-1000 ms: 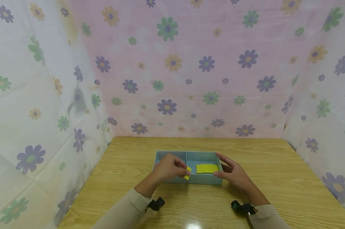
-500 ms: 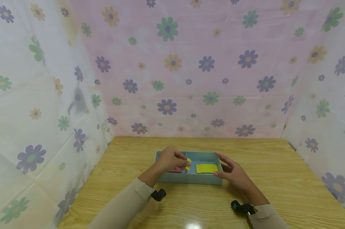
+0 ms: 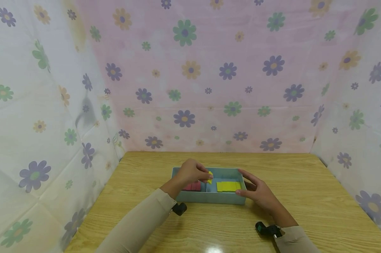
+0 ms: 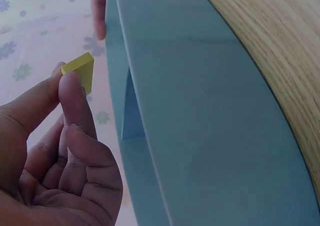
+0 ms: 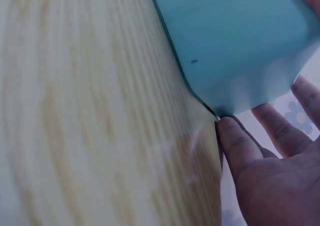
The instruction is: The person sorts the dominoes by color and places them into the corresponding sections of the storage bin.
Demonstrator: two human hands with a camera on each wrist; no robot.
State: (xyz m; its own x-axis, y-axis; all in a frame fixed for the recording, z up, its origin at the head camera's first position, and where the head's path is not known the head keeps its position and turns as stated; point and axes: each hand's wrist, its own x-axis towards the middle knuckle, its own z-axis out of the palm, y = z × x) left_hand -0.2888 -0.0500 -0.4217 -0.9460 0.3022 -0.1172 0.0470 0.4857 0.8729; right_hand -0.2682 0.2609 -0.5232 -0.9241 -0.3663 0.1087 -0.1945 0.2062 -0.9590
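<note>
My left hand pinches a small flat yellow tile between thumb and forefinger, the other fingers curled below. In the head view it is over the divider of a light blue two-compartment box, the tile just right of the divider. More yellow tiles lie in rows in the right compartment. Reddish-pink tiles sit in the left compartment, partly hidden by my left hand and wrist. My right hand holds the box's right end, thumb at the front rim, fingers along the end wall.
The box stands on a wood-grain table. Flower-print cloth hangs behind the table and on both sides. A black wrist camera sits below the left hand, another camera below the right.
My left hand has moved away from me and slightly right with the yellow tile, from near the front rim to farther back over the box, uncovering the pink tiles. The right hand stays put.
</note>
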